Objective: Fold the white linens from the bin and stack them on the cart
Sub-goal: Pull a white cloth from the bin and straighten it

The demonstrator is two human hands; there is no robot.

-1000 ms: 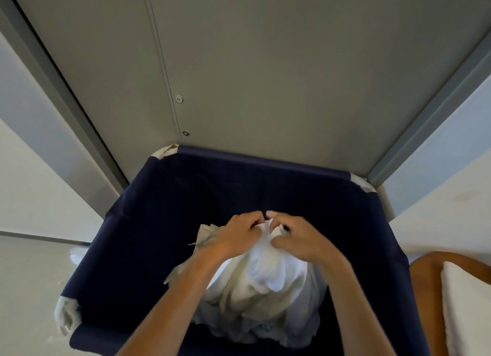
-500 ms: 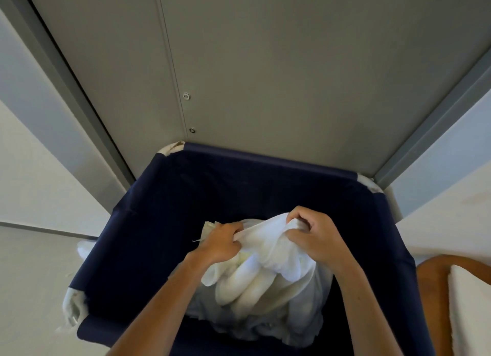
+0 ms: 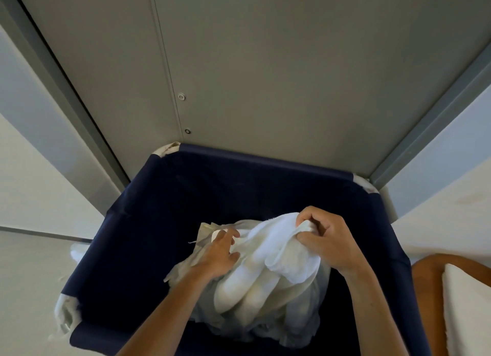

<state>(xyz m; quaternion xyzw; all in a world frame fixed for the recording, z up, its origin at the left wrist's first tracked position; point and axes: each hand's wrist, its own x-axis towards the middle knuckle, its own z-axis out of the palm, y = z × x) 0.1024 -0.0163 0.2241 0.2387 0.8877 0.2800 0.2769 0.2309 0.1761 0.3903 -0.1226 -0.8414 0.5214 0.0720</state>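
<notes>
A person is bending over a big dark blue bin [image 3: 138, 249] and looking down into it. The white linens [image 3: 265, 289] are lying in a messy heap near the middle of the bin, a bit toward the near side.

The right hand [image 3: 328, 242] is gripping a thick white towel [image 3: 284, 246] at the top of the heap. Its fingers [image 3: 309, 218] are curling tight around an edge of the towel, with the thumb pinching from below. It is holding the edge up high, likely so this one piece is coming free from the rest.

The left hand [image 3: 219, 257] is resting on the left side of the heap. Its fingers [image 3: 228, 234] are loosely bent and partly open, touching the cloth. I cannot tell if they are really gripping any of it. This hand seems to be feeling for another edge, or holding the heap down so only one towel is lifting.

The bin is standing close against a gray wall panel [image 3: 265, 76] on the far side. At the right edge, a folded white cloth [image 3: 467, 310] is sitting on something brown [image 3: 425, 289]. That may be the cart, but too little is showing to be sure.

Nothing is folded in the hands yet. The towel needs lifting clear first.
</notes>
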